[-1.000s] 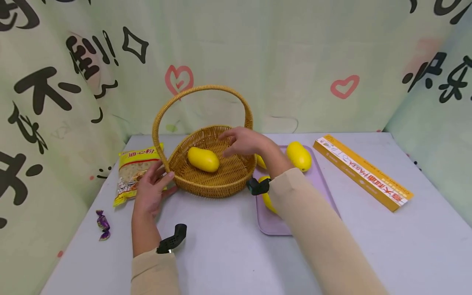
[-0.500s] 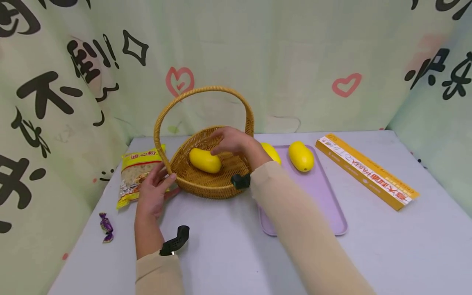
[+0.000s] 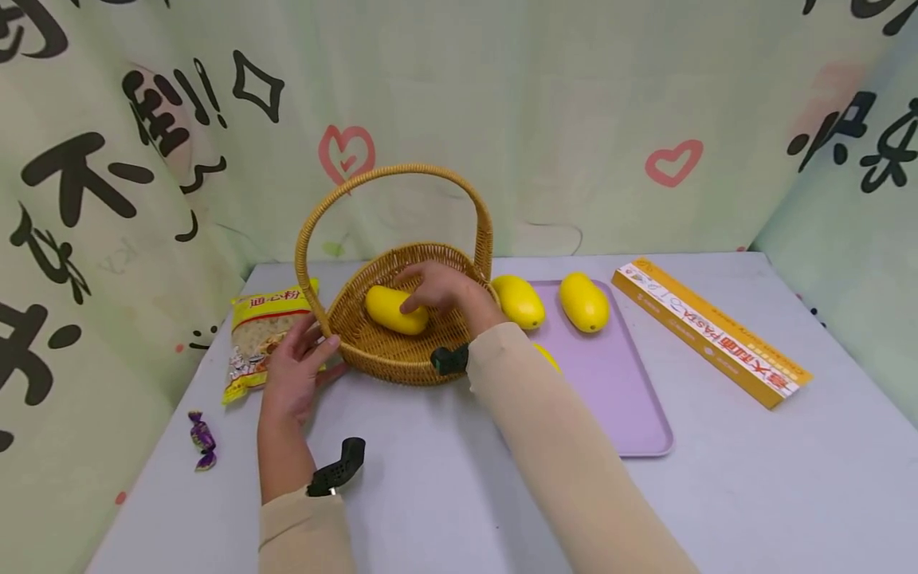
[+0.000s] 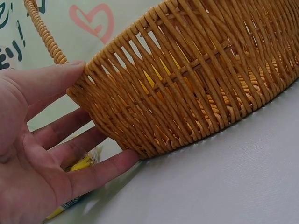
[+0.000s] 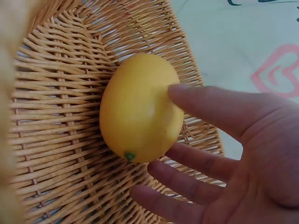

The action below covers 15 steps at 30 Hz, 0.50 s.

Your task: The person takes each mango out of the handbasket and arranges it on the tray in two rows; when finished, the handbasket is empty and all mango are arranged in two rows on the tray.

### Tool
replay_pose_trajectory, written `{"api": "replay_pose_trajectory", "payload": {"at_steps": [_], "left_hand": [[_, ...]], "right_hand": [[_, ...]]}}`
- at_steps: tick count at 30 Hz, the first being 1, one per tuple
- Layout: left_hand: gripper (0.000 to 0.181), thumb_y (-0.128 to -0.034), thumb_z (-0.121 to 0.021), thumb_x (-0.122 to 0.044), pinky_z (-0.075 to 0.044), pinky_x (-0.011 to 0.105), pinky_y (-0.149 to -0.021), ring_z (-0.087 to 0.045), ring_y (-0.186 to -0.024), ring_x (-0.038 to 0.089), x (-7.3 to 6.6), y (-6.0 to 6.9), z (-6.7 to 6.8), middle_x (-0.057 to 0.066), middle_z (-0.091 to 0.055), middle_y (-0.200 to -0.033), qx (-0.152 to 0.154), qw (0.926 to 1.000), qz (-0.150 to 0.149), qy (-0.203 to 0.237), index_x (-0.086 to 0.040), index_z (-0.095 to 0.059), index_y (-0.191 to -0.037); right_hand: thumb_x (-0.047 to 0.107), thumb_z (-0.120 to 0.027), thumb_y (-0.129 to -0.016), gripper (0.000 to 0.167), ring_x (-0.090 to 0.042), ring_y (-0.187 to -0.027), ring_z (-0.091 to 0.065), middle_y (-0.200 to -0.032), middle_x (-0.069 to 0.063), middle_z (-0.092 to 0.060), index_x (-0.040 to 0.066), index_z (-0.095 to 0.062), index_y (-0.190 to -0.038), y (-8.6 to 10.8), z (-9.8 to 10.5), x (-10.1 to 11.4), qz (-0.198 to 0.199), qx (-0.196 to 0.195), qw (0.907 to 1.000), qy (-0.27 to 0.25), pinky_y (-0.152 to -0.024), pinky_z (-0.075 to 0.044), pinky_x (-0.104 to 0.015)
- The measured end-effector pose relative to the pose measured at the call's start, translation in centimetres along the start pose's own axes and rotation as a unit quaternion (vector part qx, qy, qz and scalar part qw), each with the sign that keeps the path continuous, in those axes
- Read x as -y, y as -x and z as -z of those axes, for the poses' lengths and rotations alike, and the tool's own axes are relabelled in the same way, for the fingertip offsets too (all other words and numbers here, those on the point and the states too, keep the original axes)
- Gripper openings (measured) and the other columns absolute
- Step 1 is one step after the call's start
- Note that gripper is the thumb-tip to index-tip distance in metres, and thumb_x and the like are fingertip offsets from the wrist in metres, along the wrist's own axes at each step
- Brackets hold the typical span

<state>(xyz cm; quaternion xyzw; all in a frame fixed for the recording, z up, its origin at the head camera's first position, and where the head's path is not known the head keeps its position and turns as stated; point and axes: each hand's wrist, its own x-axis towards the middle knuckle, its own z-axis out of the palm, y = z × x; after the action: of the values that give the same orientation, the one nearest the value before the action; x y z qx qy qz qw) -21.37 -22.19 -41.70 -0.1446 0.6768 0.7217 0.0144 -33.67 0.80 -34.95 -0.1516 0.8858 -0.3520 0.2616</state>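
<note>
A wicker basket [image 3: 402, 371] with a tall arched handle stands on the table, and one yellow mango [image 3: 387, 309] lies inside it. At the basket's left end my left hand [image 4: 42, 140] holds it, thumb at the rim and fingers against the outer side. Over the basket, my right hand [image 3: 437, 287] is at the mango's right end. In the right wrist view its thumb overlaps the mango [image 5: 138, 109], while the other fingers stay extended beside the fruit and are not wrapped round it. Firm contact cannot be told.
Right of the basket is a lilac tray [image 3: 631, 414] with more mangoes [image 3: 584, 301], one mostly hidden by the right sleeve. A long pasta box [image 3: 710, 335] lies far right. A macaroni bag [image 3: 261, 339] and a purple wrapped candy [image 3: 202, 441] lie left.
My right hand has moved left and down inside the basket to the mango. My left hand stays at the basket's left end, and the basket has not visibly moved.
</note>
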Motion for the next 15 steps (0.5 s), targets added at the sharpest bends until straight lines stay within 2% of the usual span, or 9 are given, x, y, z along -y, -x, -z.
{"api": "replay_pose_trajectory", "payload": {"at_steps": [3, 5, 7, 10, 12, 15], "left_hand": [[0.067, -0.1024, -0.066, -0.02, -0.058, 0.039, -0.102, -0.05, -0.14, 0.022, -0.09, 0.0, -0.03, 0.002, -0.04, -0.164, -0.004, 1.0, -0.002, -0.002, -0.038, -0.037, -0.16], [0.067, -0.1025, -0.066, -0.02, -0.057, 0.042, -0.104, -0.049, -0.14, 0.022, -0.15, -0.01, -0.06, 0.001, -0.04, -0.164, -0.005, 1.0, -0.002, -0.001, -0.038, -0.037, -0.16], [0.067, -0.1026, -0.066, -0.019, -0.056, 0.043, -0.105, -0.05, -0.14, 0.021, -0.15, -0.02, -0.08, 0.001, -0.04, -0.164, -0.005, 1.0, -0.003, 0.0, -0.038, -0.037, -0.16], [0.067, -0.1023, -0.066, -0.019, -0.055, 0.044, -0.106, -0.05, -0.138, 0.02, -0.11, -0.02, -0.1, 0.001, -0.04, -0.164, -0.003, 1.0, -0.004, 0.003, -0.038, -0.037, -0.16], [0.068, -0.1022, -0.067, -0.02, -0.055, 0.044, -0.106, -0.051, -0.138, 0.02, -0.08, -0.01, -0.12, 0.002, -0.039, -0.164, -0.001, 1.0, -0.004, 0.003, -0.038, -0.036, -0.16], [0.068, -0.1023, -0.066, -0.019, -0.056, 0.043, -0.105, -0.05, -0.138, 0.02, -0.09, 0.07, -0.12, 0.002, -0.039, -0.165, 0.0, 1.0, -0.005, 0.003, -0.037, -0.036, -0.161]], "right_hand": [[0.017, -0.072, -0.097, 0.055, -0.02, -0.086, -0.054, -0.154, -0.009, -0.048, 0.022, -0.056, -0.15, -0.17, -0.06, -0.12, 0.004, 0.0, 1.0, 0.001, -0.091, -0.058, -0.042], [0.016, -0.072, -0.097, 0.055, -0.017, -0.073, -0.048, -0.145, -0.01, -0.052, 0.022, -0.057, -0.149, -0.21, -0.06, -0.15, 0.006, 0.0, 1.0, 0.003, -0.082, -0.058, -0.038], [0.015, -0.072, -0.097, 0.055, -0.014, -0.07, -0.045, -0.137, -0.013, -0.056, 0.022, -0.057, -0.149, -0.16, -0.07, -0.18, 0.008, 0.0, 1.0, 0.004, -0.077, -0.057, -0.035], [0.015, -0.073, -0.097, 0.054, -0.015, -0.077, -0.051, -0.135, -0.013, -0.057, 0.022, -0.058, -0.148, 0.07, -0.1, -0.26, 0.011, -0.002, 0.9999, 0.003, -0.078, -0.059, -0.032], [0.013, -0.074, -0.096, 0.054, -0.018, -0.088, -0.057, -0.143, -0.014, -0.055, 0.021, -0.059, -0.147, 0.25, -0.1, -0.4, 0.014, 0.0, 0.9999, -0.006, -0.084, -0.061, -0.035], [0.013, -0.075, -0.095, 0.053, -0.02, -0.093, -0.061, -0.152, -0.011, -0.051, 0.02, -0.061, -0.146, 0.44, -0.07, -0.73, 0.016, 0.005, 0.9996, -0.022, -0.091, -0.061, -0.04]]}}
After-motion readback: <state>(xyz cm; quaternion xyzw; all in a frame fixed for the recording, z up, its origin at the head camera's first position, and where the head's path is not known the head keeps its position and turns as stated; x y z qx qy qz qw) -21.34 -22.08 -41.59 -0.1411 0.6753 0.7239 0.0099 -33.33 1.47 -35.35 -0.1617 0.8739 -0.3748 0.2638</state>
